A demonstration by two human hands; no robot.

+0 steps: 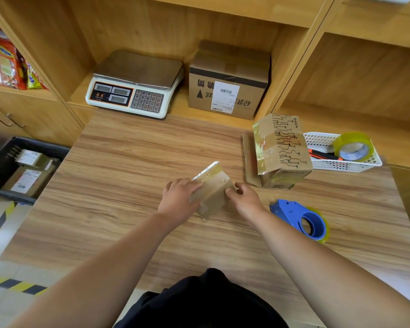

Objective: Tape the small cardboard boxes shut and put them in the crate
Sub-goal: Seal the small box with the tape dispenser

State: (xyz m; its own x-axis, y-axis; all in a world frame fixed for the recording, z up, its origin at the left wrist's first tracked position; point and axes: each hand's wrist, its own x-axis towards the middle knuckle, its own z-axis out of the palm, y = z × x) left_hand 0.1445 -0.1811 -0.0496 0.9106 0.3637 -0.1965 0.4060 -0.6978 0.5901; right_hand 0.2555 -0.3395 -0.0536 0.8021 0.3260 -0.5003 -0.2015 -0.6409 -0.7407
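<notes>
Seemingly smoothed tape [206,171] on small cardboard box [212,191], gripped by left hand [179,200], pinched by right hand [245,200]; next probably needed lifting left into crate [40,144].

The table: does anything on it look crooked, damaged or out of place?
Yes. The printed box beside the white basket sits askew, tilted against a flat piece of cardboard, and its tape looks wrinkled along the lower edge. Nothing looks spilled.
</notes>
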